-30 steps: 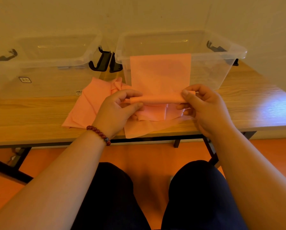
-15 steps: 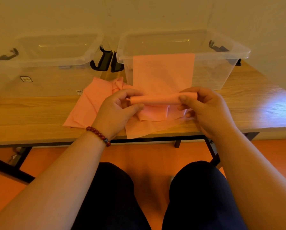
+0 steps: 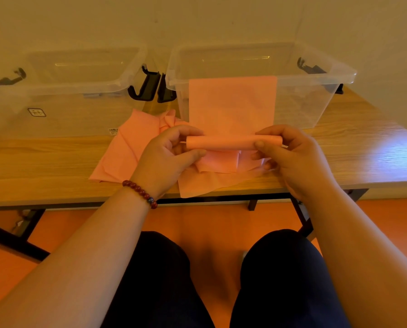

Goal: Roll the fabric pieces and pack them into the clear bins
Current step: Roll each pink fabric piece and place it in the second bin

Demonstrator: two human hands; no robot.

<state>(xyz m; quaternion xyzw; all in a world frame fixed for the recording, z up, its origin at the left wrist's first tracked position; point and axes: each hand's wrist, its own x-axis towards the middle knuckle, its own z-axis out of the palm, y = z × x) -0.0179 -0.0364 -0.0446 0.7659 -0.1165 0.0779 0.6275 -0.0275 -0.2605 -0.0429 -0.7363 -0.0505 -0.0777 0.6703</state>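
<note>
A pink fabric strip (image 3: 232, 105) hangs flat over the front rim of the right clear bin (image 3: 316, 102). Its lower end is wound into a tight roll (image 3: 230, 142) held level above the table. My left hand (image 3: 171, 157) pinches the roll's left end between thumb and fingers. My right hand (image 3: 290, 152) grips the right end, thumb in front. Several loose pink fabric pieces (image 3: 124, 150) lie in a heap on the table beneath and to the left of the roll. A second clear bin (image 3: 63, 100) stands at the left.
Both bins sit at the back of the wooden table (image 3: 44, 162), near the wall, with black latch handles (image 3: 148, 86) between them. One fabric piece overhangs the table's front edge. My knees are below the table, over an orange floor.
The roll has grown thicker and climbed slightly up the hanging strip. Both hands stayed at its ends, turning it.
</note>
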